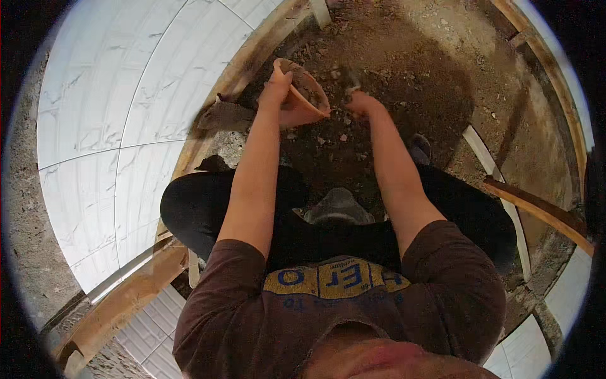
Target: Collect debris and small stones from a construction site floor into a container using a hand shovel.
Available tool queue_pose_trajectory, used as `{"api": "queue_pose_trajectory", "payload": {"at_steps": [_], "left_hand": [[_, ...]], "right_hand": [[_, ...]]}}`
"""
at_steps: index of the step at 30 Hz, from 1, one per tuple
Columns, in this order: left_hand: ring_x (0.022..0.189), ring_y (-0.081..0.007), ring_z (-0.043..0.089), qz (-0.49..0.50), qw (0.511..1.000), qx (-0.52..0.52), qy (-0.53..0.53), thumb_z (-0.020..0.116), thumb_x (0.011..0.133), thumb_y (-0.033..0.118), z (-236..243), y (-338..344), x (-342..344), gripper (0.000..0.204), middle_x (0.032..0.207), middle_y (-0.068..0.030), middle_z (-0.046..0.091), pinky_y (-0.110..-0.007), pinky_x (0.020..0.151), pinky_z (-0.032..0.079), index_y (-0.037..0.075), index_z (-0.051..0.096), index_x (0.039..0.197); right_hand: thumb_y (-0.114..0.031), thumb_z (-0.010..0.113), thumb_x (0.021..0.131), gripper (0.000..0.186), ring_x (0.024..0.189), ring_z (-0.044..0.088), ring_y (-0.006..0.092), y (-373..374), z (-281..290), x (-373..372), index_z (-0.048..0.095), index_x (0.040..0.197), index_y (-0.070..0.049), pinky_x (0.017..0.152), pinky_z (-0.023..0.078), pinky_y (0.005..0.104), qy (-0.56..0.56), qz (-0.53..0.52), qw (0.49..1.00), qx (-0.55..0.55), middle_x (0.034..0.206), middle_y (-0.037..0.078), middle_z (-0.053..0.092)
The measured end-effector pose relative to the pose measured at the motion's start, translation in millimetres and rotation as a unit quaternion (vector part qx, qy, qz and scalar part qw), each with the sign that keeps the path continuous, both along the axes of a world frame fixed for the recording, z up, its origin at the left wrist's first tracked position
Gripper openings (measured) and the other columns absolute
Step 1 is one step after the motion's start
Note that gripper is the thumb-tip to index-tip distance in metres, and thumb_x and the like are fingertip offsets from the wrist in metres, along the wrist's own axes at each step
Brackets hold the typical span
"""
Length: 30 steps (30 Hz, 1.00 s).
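Holding tilted orange bucket [298, 114], left grip [274, 90] on rim [308, 104]

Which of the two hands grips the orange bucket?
The left hand: it clasps the rim of the tilted orange bucket, whereas the right hand is apart from the bucket, over the dirt.

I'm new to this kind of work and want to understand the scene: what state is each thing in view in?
Bucket: tilted, open at the top; contents unclear.
Left hand: closed on the bucket's rim.
Right hand: lowered toward the ground; grip unclear.
Ground: bare dirt, strewn with small rubble.
White tiles: joined edge to edge.
Pale strip: crossed by a brown plank.
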<state>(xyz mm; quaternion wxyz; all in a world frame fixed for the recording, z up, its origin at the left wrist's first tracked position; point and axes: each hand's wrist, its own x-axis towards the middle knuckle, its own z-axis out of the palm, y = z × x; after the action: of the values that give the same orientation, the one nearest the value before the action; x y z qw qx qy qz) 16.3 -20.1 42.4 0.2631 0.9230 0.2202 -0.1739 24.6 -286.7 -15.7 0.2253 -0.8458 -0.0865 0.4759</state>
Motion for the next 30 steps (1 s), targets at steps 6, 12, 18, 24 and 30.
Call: {"api": "queue_pose_trajectory", "payload": {"at_steps": [6,12,18,24,30], "left_hand": [[0.119,-0.0412,0.050,0.040,0.990,-0.121,0.062,0.044,0.095,0.037,-8.2,10.8,6.6,0.068,0.141,-0.0212,0.043,-0.053,0.094,0.044,0.025,0.008,0.151],[0.097,-0.0364,0.062,0.003,0.991,-0.129,-0.033,0.045,0.095,0.036,-10.8,19.1,-4.5,0.068,0.123,-0.0228,0.054,-0.048,0.079,0.054,0.025,0.008,0.151],[0.092,-0.0334,0.064,0.251,0.933,-0.210,0.154,0.048,0.095,0.030,18.3,48.5,-51.2,0.049,0.121,-0.0230,0.054,-0.047,0.078,0.057,0.000,0.043,0.133],[0.094,-0.0333,0.064,0.432,0.860,-0.260,0.072,0.050,0.095,0.030,32.6,66.7,-109.5,0.048,0.117,-0.0248,0.052,-0.046,0.079,0.057,0.000,0.044,0.131],[0.075,-0.0314,0.066,0.158,0.974,-0.090,0.136,0.044,0.093,0.024,45.5,70.0,-84.1,0.030,0.091,-0.0197,0.061,-0.050,0.060,0.053,-0.001,0.058,0.100]], "right_hand": [[-0.018,0.056,0.094,0.053,0.105,0.059,0.0308,-54.7,52.1,21.2,0.040,0.144,-0.015,0.078,0.054,0.0413,0.043,0.075,0.994,0.066,0.130,0.016,0.054],[-0.009,0.050,0.094,0.045,0.113,0.053,0.0301,-68.6,8.5,56.2,0.046,0.139,-0.012,0.089,0.050,0.0444,-0.018,0.015,1.000,0.000,0.133,0.015,0.051],[-0.012,0.055,0.091,0.044,0.091,0.057,0.0277,-64.2,-6.7,61.0,0.051,0.134,-0.006,0.074,0.049,0.0462,-0.068,0.049,0.996,0.031,0.125,0.012,0.055],[-0.014,0.054,0.091,0.032,0.082,0.055,0.0250,-43.9,24.5,43.4,0.057,0.121,-0.004,0.073,0.051,0.0440,0.008,-0.040,0.999,0.021,0.124,0.012,0.056],[-0.019,0.053,0.096,0.028,0.073,0.065,0.0201,-21.2,9.6,30.9,0.058,0.115,0.000,0.062,0.054,0.0365,0.047,-0.064,0.996,0.045,0.089,0.012,0.067]]}}
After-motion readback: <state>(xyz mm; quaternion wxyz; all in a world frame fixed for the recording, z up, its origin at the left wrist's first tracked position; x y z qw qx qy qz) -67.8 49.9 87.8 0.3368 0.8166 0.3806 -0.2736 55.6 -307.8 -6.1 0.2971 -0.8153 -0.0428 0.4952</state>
